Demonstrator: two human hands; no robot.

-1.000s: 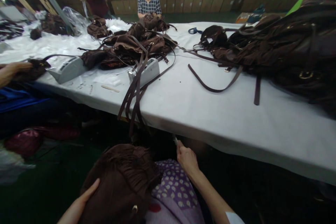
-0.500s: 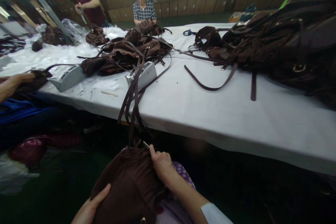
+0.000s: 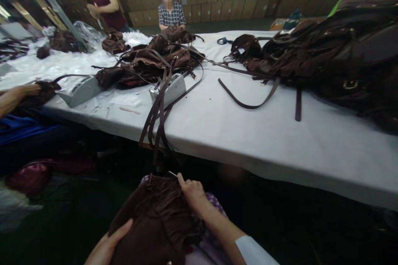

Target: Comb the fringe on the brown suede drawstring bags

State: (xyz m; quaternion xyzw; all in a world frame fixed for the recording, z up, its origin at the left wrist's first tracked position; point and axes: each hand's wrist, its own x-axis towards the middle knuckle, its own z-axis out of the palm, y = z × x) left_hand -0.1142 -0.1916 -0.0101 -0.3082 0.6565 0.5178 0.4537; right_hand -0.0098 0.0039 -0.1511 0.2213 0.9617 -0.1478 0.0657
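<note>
A dark brown fringed bag (image 3: pixel 146 223) rests on my lap, below the table's front edge. My left hand (image 3: pixel 108 242) grips its lower left side, with the thumb lying on the front and the other fingers hidden behind. At the bag's upper right edge, my right hand (image 3: pixel 194 194) is closed around a thin, pale, rod-like tool (image 3: pixel 173 173). Only the tool's tip shows past the index finger, so its kind cannot be made out. The fringe (image 3: pixel 169 207) hangs tousled across the bag's front, left of my right hand.
On the white-covered table (image 3: pixel 242 132) stands a grey tape dispenser (image 3: pixel 175 89), with brown straps (image 3: pixel 152 122) hanging over the edge. Brown bags (image 3: pixel 149 64) lie behind it; a large pile (image 3: pixel 342 58) rises at right. A co-worker's hand (image 3: pixel 18 97) is at left; two people are farther back.
The fringe on the bag has shifted and become more ruffled. My right hand stays near the bag's upper edge with the tool, and my left hand keeps its hold.
</note>
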